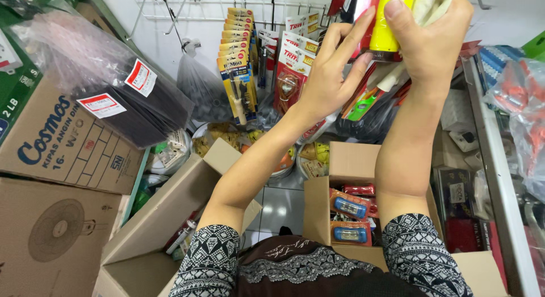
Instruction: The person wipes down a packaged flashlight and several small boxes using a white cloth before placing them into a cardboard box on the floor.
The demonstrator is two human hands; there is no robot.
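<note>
Both my arms are raised in front of me. My right hand (431, 38) grips a yellow cylindrical item (389, 24) together with a pale cloth (434, 4) at the top of the view. My left hand (329, 75) has its fingers spread and touches the red lower end of that same item. Behind the hands hang carded tools in red packaging (292, 70) and yellow-blue packaging (238, 64). Below my arms an open cardboard box (343, 166) holds red packs with blue items (349, 209).
Large cardboard boxes (62, 149) are stacked at left, with a plastic-wrapped bundle of dark sheets (130, 104) on top. An open empty-looking carton (170, 212) stands at lower left. A shelf edge (497, 178) with wrapped goods runs along the right. Bowls of small goods sit on the floor.
</note>
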